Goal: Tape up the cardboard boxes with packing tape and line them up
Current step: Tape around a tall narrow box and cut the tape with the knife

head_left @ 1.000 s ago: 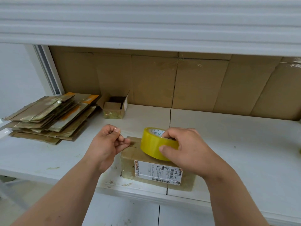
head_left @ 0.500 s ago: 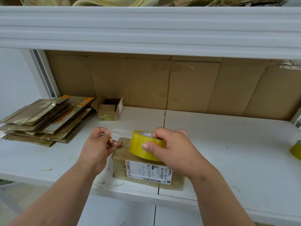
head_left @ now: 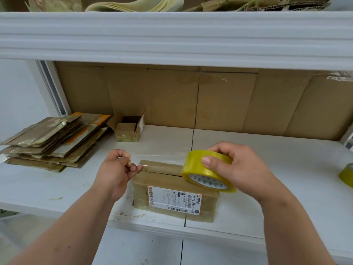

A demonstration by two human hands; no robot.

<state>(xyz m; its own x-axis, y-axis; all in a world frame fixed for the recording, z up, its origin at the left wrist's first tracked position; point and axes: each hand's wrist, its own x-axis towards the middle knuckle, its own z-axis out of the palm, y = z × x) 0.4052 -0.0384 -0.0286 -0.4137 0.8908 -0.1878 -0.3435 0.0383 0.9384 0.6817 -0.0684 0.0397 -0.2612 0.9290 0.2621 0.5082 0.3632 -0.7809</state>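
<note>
**Tape stretched over the box**

The cardboard box (head_left: 174, 190) sits at the worktop's (head_left: 286, 178) front edge, near centre, label facing up. The right hand (head_left: 238, 169), at 3 o'clock of the box, curls its fingers round the yellow tape roll (head_left: 207, 171) above the box's right end. The left hand (head_left: 116, 172), at 9 o'clock, pinches what looks like the free end of a clear tape strip (head_left: 158, 151). A stack of flat cardboard (head_left: 53, 140) lies at 10 o'clock, and a small open box (head_left: 129, 129) at 11.

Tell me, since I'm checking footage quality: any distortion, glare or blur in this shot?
Head view: wide-angle bowing curves the upper shelf edge; the stretched tape strip shows faint glare; the hands, tape roll and box label look sharp; lighting soft, shadows weak.
</note>
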